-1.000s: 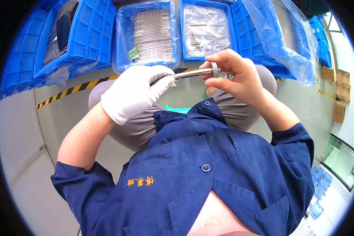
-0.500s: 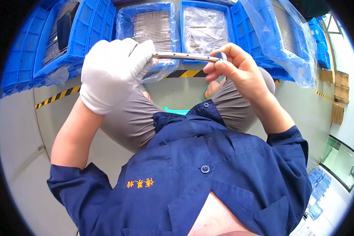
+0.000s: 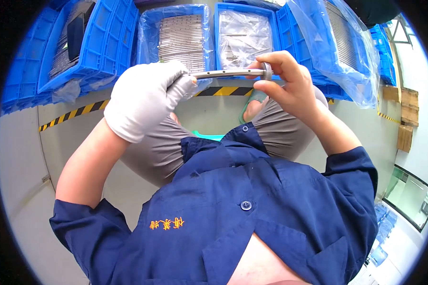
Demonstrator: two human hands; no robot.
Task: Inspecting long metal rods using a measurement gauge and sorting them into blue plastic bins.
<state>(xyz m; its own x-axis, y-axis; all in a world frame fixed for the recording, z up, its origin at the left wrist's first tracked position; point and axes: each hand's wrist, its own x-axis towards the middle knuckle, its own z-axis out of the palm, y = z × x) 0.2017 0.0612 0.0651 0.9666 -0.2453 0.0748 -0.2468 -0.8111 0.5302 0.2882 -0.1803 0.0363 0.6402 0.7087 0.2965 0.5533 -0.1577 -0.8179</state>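
A slim metal rod (image 3: 214, 74) with small holes along its side lies across in front of me. My left hand (image 3: 140, 99), in a white glove, is closed around the rod's left end. At its right end sits a round metal ring (image 3: 267, 71) with a knurled rim. The bare thumb and fingers of my right hand (image 3: 292, 85) hold the ring by its top and bottom edges. Whether the rod passes through the ring cannot be told. Beyond the rod, a bag-lined blue crate (image 3: 141, 45) contains rows of similar rods.
To its right stands another blue crate (image 3: 218, 35) with plastic-covered metal parts. More blue crates line both sides; a dark flat device (image 3: 76, 35) rests on the rods at left. Black-and-yellow tape (image 3: 223, 91) crosses the floor before my feet. Wooden blocks (image 3: 409, 114) are at far right.
The ring has turned to show its knurled rim edge-on, and my right fingers have spread around it. My left hand has shifted slightly right and nearer, with the rod still in it.
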